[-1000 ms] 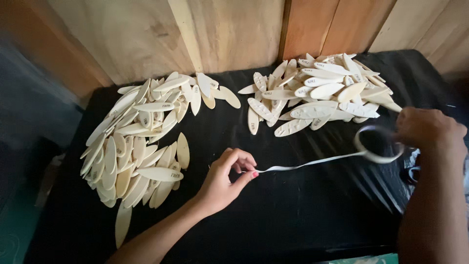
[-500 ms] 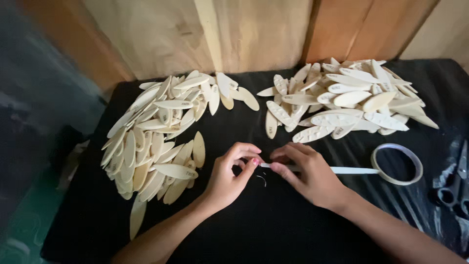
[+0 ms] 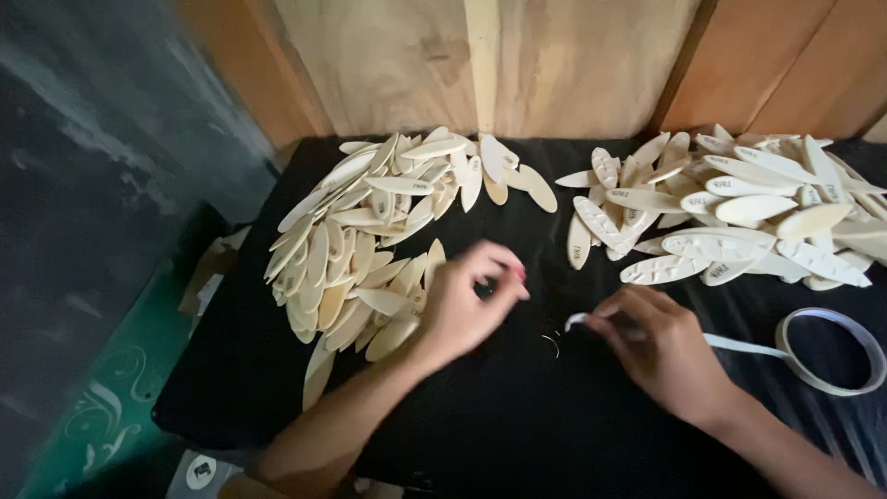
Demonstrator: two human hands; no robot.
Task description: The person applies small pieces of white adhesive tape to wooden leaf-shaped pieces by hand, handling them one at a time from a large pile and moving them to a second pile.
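My left hand (image 3: pixel 467 305) hovers, blurred, at the inner edge of the left pile of pale oval wooden pieces (image 3: pixel 370 231). Its fingers are curled, with a small gap to the thumb and nothing seen in it. My right hand (image 3: pixel 661 349) rests on the black cloth (image 3: pixel 517 425) and pinches the free end of a white tape strip (image 3: pixel 739 346). The strip runs right to a tape roll (image 3: pixel 832 351) lying flat. A second pile of oval pieces (image 3: pixel 730 217) lies beyond my right hand.
A tiny curved wire bit (image 3: pixel 552 344) lies on the cloth between my hands. Wooden boards (image 3: pixel 480 65) stand behind the table. A dark wall and a green floor (image 3: pixel 102 407) are on the left, with a few oval pieces (image 3: pixel 211 268) fallen beside the table.
My right hand set down the tape roll and came in to take the strip's end. My left hand let go of the strip and shifted left toward the left pile.
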